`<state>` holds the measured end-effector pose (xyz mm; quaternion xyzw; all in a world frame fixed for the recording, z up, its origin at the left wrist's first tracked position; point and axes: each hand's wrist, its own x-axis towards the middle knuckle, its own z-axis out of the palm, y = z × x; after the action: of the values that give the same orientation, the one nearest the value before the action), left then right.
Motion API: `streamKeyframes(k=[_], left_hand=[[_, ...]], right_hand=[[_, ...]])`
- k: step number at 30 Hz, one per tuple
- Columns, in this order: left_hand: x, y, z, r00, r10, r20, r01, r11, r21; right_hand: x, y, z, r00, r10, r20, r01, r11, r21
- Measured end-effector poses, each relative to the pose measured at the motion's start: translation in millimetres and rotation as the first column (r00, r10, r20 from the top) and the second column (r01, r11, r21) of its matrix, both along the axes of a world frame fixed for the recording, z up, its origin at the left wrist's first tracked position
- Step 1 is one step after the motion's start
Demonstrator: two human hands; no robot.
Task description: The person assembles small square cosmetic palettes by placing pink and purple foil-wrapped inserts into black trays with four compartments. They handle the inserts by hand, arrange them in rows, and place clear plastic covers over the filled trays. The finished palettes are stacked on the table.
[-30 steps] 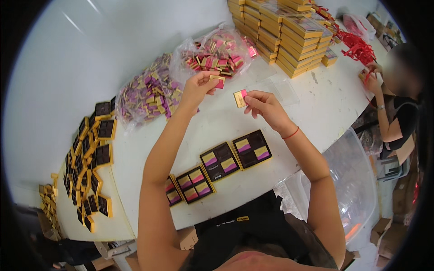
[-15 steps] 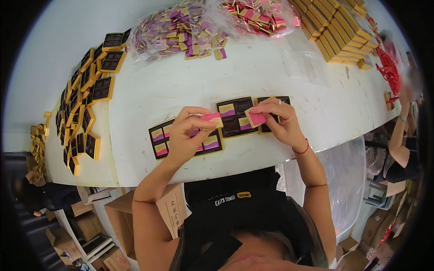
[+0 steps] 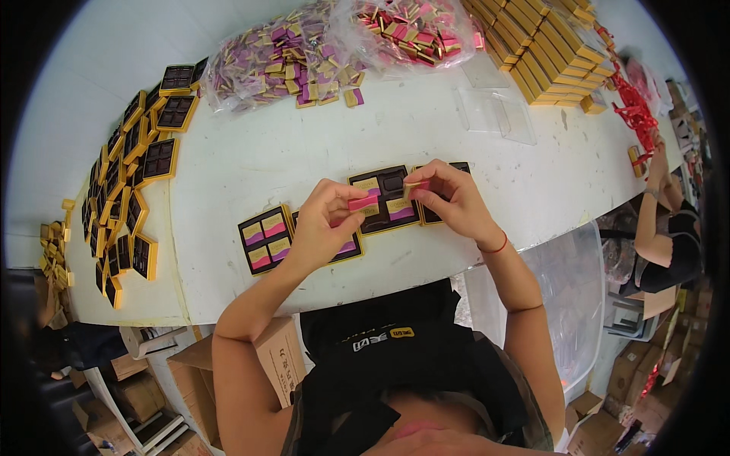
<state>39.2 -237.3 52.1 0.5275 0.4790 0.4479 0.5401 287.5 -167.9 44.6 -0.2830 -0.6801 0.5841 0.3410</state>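
My left hand (image 3: pixel 323 228) pinches a pink-and-gold wrapped chocolate square (image 3: pixel 363 203) over the left side of a gold-edged box with a dark compartment tray (image 3: pixel 392 179). My right hand (image 3: pixel 450 201) is closed on another pink-and-gold square (image 3: pixel 414 188), tilted at the right edge of that box. Two purple-and-gold squares (image 3: pixel 400 209) lie in the tray. At the left, a box (image 3: pixel 264 239) has pink and purple squares in its compartments. Beneath my left hand sits a further box (image 3: pixel 348 251), partly hidden. My right hand partly covers another dark-trayed box (image 3: pixel 430 214).
Clear bags of purple squares (image 3: pixel 285 64) and pink squares (image 3: pixel 414 34) lie at the back. Gold boxes (image 3: pixel 547 57) are stacked back right, near clear plastic lids (image 3: pixel 498 114). Dark-trayed boxes (image 3: pixel 160 158) pile up at left. Another person's arm (image 3: pixel 652 220) is at far right, by red ribbon (image 3: pixel 635 106).
The view has shifted slightly. My left hand's square is now lower over the middle box. My right hand has turned its square from face-on to nearly edge-on.
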Motion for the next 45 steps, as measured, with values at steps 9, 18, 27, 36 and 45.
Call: streamKeyframes(k=[9, 18, 27, 36, 45], left_hand=[[-3.9, 2.8, -6.3, 0.937, 0.087, -0.337, -0.028, 0.984, 0.176], [1.4, 1.8, -20.6, 0.994, 0.089, 0.055, -0.091, 0.995, 0.029], [12.1, -4.9, -18.3, 0.937, 0.067, -0.342, 0.020, 0.969, 0.245], [13.9, -7.6, -21.1, 0.654, 0.278, -0.704, 0.144, 0.867, 0.476], [26.5, -28.6, -25.6, 0.497, 0.361, -0.790, 0.314, 0.773, 0.551]], right_hand=[[7.1, 9.5, -6.0, 0.977, -0.212, 0.035, 0.185, 0.914, 0.361], [-5.5, 11.4, -12.2, 0.991, -0.134, -0.029, 0.135, 0.990, 0.047], [-18.2, 13.9, 2.7, 0.994, -0.049, 0.094, 0.034, 0.988, 0.151], [-21.5, 40.4, 22.3, 0.971, 0.020, 0.238, -0.148, 0.835, 0.530], [-29.3, 55.7, -2.7, 0.901, 0.121, 0.416, -0.332, 0.809, 0.485]])
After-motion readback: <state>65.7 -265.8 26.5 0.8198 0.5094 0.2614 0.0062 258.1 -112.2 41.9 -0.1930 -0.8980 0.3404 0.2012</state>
